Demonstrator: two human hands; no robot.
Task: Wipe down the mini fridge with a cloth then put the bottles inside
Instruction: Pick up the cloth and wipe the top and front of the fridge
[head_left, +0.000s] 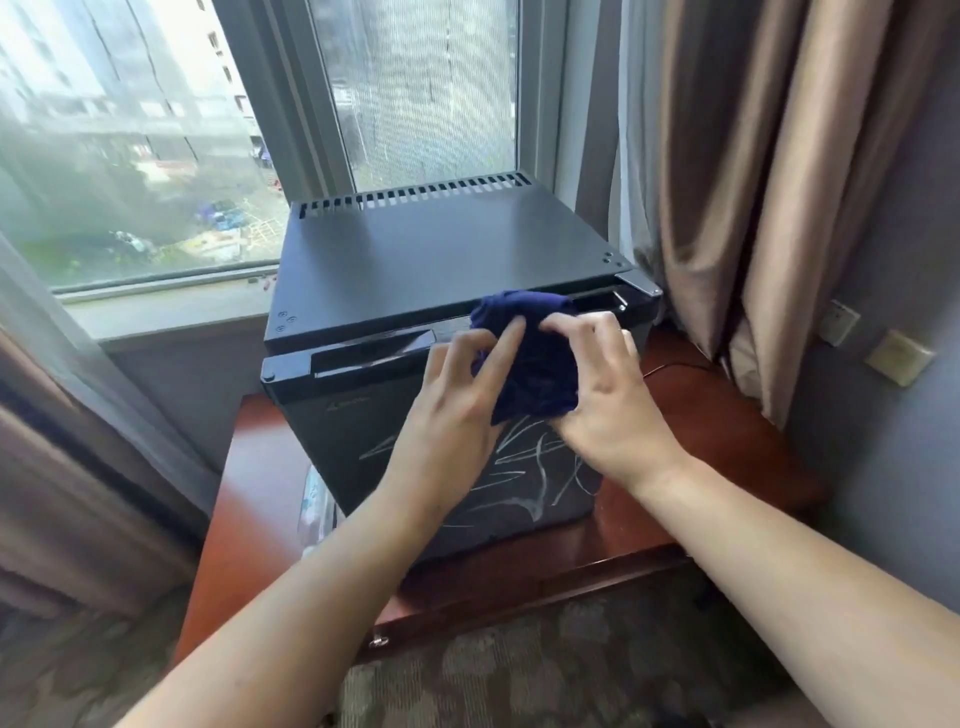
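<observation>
A black mini fridge (441, 249) stands on a red-brown wooden table, its door closed and marked with white chalk-like scribbles (524, 467). A bunched dark blue cloth (535, 353) is held in front of the door's upper edge. My left hand (457, 405) grips the cloth's left side with fingers and thumb. My right hand (608, 405) pinches its right side from above. Clear plastic bottles (314, 509) lie partly hidden behind the fridge's lower left corner.
The wooden table (727, 415) has bare surface to the right of the fridge and a drawer knob (379, 640) in front. A window sill (166, 306) runs behind. Curtains (753, 182) hang on both sides. A wall socket (898, 358) sits at right.
</observation>
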